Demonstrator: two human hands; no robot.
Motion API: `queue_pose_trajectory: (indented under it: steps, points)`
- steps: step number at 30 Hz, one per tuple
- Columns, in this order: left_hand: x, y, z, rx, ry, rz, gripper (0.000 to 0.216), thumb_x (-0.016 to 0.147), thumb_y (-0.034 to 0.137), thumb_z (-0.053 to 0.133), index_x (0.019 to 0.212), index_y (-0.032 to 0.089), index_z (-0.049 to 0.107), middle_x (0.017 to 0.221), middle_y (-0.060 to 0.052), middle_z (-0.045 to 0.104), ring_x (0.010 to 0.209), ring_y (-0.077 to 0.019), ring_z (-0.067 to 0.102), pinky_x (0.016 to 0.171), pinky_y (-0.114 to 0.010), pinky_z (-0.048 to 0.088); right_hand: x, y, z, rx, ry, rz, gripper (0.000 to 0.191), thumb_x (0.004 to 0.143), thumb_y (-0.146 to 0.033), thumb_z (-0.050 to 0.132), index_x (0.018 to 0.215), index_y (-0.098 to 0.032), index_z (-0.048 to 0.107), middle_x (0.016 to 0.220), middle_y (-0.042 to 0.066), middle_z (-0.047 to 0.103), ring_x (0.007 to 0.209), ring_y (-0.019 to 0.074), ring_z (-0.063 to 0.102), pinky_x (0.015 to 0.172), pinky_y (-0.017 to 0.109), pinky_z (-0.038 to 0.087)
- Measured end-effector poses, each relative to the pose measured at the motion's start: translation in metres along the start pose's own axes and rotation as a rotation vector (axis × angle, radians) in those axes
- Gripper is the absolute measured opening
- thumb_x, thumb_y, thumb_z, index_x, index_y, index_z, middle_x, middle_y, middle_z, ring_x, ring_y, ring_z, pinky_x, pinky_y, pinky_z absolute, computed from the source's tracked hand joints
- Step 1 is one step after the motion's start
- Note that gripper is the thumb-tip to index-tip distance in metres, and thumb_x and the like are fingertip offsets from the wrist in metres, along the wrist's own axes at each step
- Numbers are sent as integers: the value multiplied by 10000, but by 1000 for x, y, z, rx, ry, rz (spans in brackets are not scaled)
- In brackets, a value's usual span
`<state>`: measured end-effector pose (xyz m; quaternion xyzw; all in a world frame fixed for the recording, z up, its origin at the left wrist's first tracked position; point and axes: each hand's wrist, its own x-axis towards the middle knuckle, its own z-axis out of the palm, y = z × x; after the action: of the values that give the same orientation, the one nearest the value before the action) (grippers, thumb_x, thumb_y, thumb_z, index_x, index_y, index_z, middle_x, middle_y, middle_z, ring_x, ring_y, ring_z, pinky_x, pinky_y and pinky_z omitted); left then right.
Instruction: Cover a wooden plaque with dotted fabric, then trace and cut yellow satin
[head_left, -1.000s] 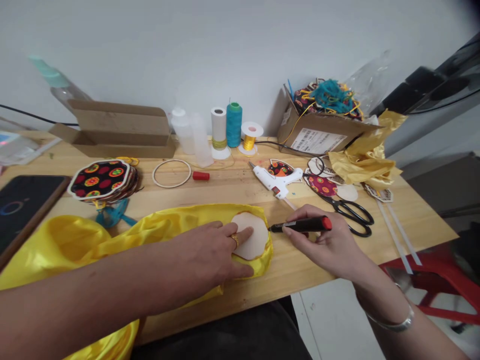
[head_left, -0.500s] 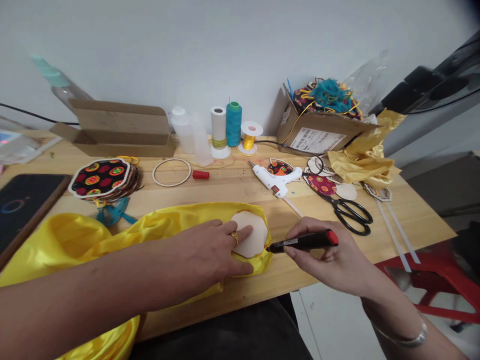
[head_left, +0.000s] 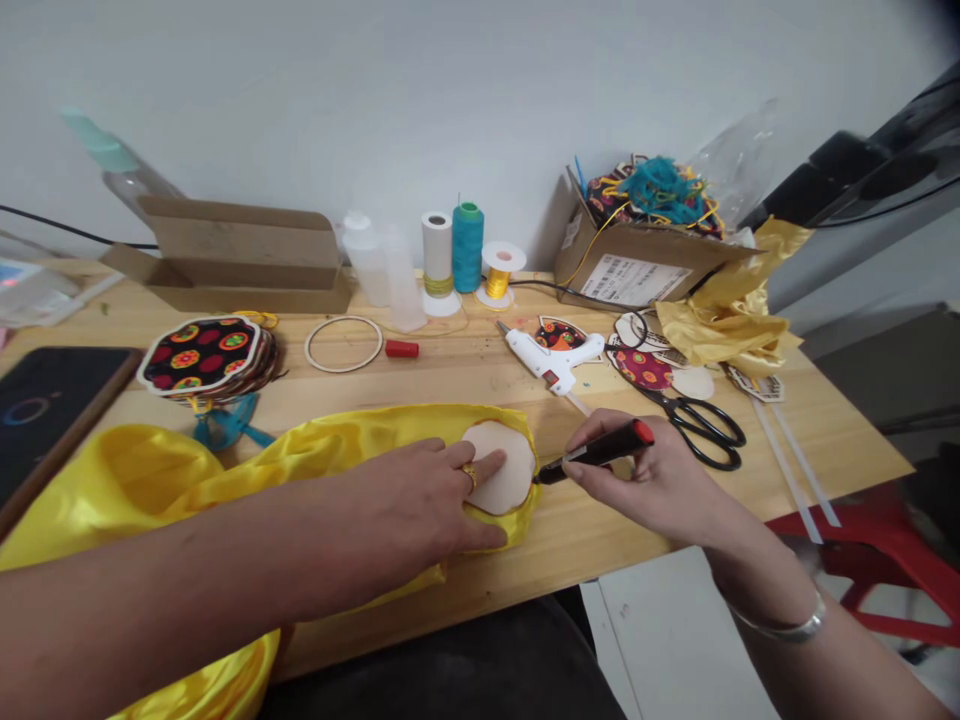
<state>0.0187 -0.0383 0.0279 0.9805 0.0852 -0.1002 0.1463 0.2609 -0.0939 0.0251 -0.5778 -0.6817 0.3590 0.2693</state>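
Yellow satin fabric (head_left: 360, 432) lies across the near part of the table and hangs over its front edge. On its right end rests a pale template with cut corners (head_left: 504, 478). My left hand (head_left: 420, 495) presses down flat, fingers spread, on the template and the cloth beside it; a gold ring is on one finger. A black marker with a red end (head_left: 600, 452) is pinched in my right hand (head_left: 660, 480). The marker's tip touches the template's right edge, over the fabric. Its red cap (head_left: 402, 349) lies apart on the table.
A white glue gun (head_left: 555, 358) and black scissors (head_left: 701, 425) lie beyond my right hand. Behind stand thread spools (head_left: 468, 250), white bottles (head_left: 401, 280) and cardboard boxes (head_left: 240, 285). A stack of patterned pieces (head_left: 199, 357) and a phone (head_left: 52, 410) are at left.
My right hand and the marker have moved slightly away from me and left, so the tip sits higher along the template's right edge. My left hand stays in place.
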Motion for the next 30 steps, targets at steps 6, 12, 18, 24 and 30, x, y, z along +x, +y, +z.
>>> queue_pose_trajectory:
  steps: [6,12,18,24,30]
  points:
    - [0,0,-2,-18,-19,7,347,881,150,498,1145,335,624,1044,-69,670,878,-214,579,764,-319,396,0,1,-6,1,54,-20,117,767,-274,645,770,-159,623,634,16,637,559,132,580,484,232,463]
    - [0,2,-5,14,-43,-13,388,882,136,484,1178,356,605,1219,-102,618,926,-225,599,768,-332,430,2,3,-2,33,22,13,141,767,-299,650,766,-161,621,650,25,635,576,139,572,488,245,463]
    - [0,1,-1,26,-35,-6,415,867,136,498,1202,363,594,1312,-113,557,990,-250,589,775,-346,445,4,7,-2,53,-39,12,114,764,-276,649,753,-164,629,645,18,627,576,138,558,499,250,459]
    - [1,2,-6,-9,-94,-39,402,908,152,445,1221,367,576,1257,-99,587,1019,-238,572,836,-356,435,9,11,-3,131,-36,54,113,771,-281,653,773,-174,616,650,6,613,596,143,564,520,251,454]
    - [3,2,-7,-26,-131,-54,415,902,131,444,1218,365,579,1327,-86,549,1027,-222,565,851,-349,427,12,14,-7,161,33,76,133,760,-289,670,760,-176,600,636,-13,585,578,121,532,518,233,422]
